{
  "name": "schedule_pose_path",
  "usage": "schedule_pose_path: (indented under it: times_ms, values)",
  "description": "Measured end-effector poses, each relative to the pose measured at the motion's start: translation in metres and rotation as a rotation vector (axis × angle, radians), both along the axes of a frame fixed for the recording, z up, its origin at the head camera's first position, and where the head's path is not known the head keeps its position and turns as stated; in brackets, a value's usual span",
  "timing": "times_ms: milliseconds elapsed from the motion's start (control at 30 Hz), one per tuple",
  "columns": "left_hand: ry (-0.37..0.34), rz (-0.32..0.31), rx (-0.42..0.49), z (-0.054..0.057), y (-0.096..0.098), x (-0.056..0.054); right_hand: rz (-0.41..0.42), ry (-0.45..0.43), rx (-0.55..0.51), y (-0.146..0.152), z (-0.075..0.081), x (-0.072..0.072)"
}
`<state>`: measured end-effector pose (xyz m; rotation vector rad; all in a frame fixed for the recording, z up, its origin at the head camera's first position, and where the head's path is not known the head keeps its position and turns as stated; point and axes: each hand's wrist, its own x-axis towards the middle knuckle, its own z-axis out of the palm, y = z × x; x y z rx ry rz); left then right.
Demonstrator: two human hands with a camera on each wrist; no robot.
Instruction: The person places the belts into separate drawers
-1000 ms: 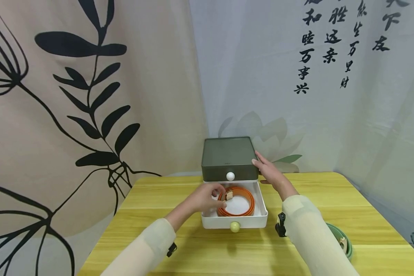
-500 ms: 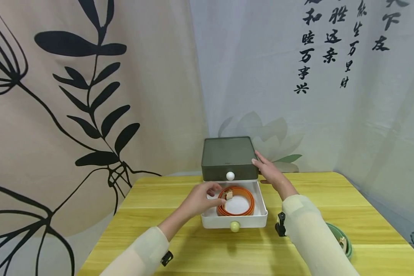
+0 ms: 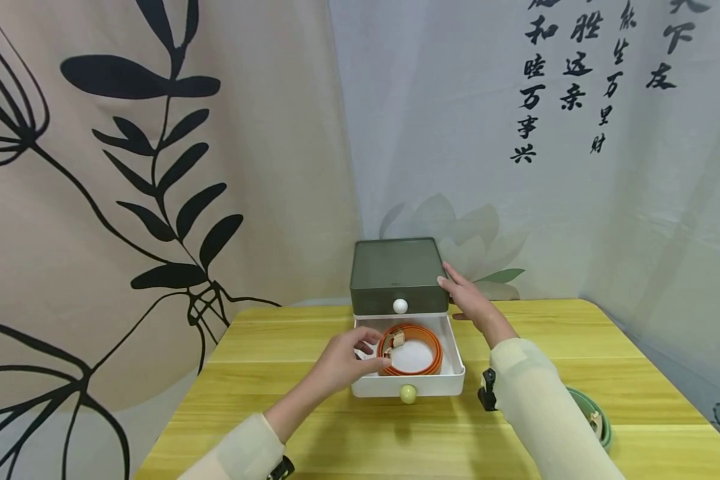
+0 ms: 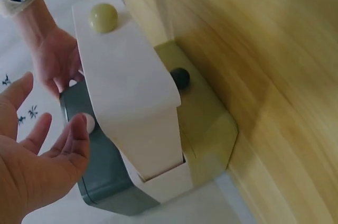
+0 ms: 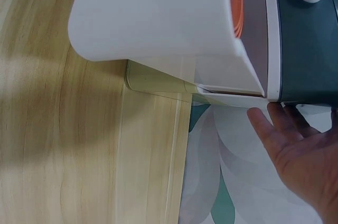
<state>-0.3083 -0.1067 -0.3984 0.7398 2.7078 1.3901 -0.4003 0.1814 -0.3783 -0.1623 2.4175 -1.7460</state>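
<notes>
A coiled orange belt [image 3: 437,350] with a light metal buckle lies in the pulled-out white drawer [image 3: 375,387]. Above that drawer sits the closed dark green drawer [image 3: 396,263] of the same unit. My left hand [image 3: 345,357] hovers over the drawer's left side, thumb tip overlapping the belt's edge in the head view. In the left wrist view, its fingers [image 4: 79,145] are loosely bent and hold nothing. My right hand [image 3: 471,300] rests against the right side of the green drawer, fingers extended; the right wrist view shows its fingertips [image 5: 256,115] by the unit's side.
A yellow-green bottom drawer [image 4: 206,129] with a dark knob [image 4: 180,78] stays closed under the white one. On the wooden table [image 3: 276,340], a round green object [image 3: 591,403] with a beige piece is partly hidden by the right sleeve. A printed curtain [image 3: 276,167] hangs behind.
My left hand has drawn back a little to the left from the belt, and its fingers have spread apart. The right hand stays in place against the unit.
</notes>
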Motion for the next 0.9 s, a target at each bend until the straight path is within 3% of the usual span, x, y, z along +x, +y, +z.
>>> schedule_pose_path:
  times_ms: [233,533,900]
  values:
    - [-0.048,0.022,0.117,-0.003,0.002,0.012,-0.006,0.000,0.001,0.000,-0.001,-0.001]
    - [-0.032,0.015,0.233,-0.015,0.011,0.025,-0.011,0.002,0.007,-0.001,0.000,0.001]
    - [-0.033,-0.004,0.260,-0.031,0.020,0.043,-0.022,0.005,0.012,-0.001,0.000,0.001]
